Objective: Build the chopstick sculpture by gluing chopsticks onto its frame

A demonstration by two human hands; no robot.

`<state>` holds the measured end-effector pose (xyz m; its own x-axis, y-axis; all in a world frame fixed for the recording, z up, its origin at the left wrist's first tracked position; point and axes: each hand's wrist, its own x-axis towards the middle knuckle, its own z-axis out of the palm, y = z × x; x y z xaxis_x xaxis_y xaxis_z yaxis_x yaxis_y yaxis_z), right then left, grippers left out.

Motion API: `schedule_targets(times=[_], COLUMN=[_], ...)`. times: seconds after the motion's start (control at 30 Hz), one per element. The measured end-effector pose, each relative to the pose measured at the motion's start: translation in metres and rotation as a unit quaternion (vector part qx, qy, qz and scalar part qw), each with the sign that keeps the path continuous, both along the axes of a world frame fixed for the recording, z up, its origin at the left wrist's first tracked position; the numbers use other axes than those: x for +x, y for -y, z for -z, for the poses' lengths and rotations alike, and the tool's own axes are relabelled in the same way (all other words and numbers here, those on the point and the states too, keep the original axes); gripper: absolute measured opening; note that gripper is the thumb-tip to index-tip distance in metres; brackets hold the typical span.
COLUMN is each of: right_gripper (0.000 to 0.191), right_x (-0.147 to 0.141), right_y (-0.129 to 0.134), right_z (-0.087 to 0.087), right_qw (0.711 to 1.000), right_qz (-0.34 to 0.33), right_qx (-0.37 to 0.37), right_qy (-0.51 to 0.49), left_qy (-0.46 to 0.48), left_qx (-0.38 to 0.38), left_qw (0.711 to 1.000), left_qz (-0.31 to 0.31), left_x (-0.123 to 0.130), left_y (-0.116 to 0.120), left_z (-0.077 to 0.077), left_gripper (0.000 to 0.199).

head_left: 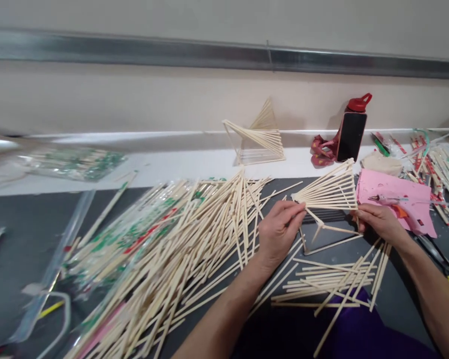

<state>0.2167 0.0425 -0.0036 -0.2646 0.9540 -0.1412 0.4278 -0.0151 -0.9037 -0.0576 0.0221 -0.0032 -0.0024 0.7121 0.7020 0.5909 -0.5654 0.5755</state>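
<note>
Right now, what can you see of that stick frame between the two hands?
The stick frame looks like pale, bare wood. Slim sticks fan out from its left end toward the right; below, a few more join into an open, angular framework. The left hand pinches the fan's narrow end, the right hand its lower right corner. It is over the dark tabletop, beyond some loose sticks; whether it rests there is unclear.

The pale stick frame (330,195) is open-sided and fan-topped.
</note>
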Motion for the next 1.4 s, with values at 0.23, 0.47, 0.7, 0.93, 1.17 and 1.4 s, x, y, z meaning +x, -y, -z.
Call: schedule_targets(times=[0.23, 0.47, 0.7, 0.93, 1.17, 1.4], right_gripper=[0.037, 0.037, 0.036, 0.032, 0.025, 0.018], right_x=[0.001, 0.004, 0.006, 0.005, 0.002, -0.001], right_y=[-0.002, -0.003, -0.004, -0.004, 0.003, 0.011], right_z=[0.003, 0.008, 0.011, 0.009, -0.005, -0.023], right_qw=[1.0, 1.0, 1.0, 0.998, 0.985, 0.955], right_qz=[-0.004, -0.004, 0.005, 0.024, 0.027, 0.01], right_qx=[0.01, 0.012, 0.005, 0.038, 0.168, 0.297], right_qy=[-0.002, -0.025, -0.031, -0.032, 0.003, 0.017], left_qy=[0.004, 0.086, 0.21, 0.122, 0.046, -0.02], left_qx=[0.016, -0.071, -0.184, -0.285, -0.253, -0.037], left_qw=[1.0, 0.993, 0.96, 0.938, 0.945, 0.992], left_qz=[0.009, 0.029, 0.03, 0.156, 0.201, 0.117], left_x=[0.003, 0.004, -0.002, -0.013, -0.013, -0.012], left_y=[-0.005, -0.005, -0.005, 0.0, 0.002, 0.002], left_z=[0.004, 0.006, 0.004, -0.003, -0.004, -0.003], left_gripper=[0.013, 0.012, 0.016, 0.02, 0.014, 0.016])
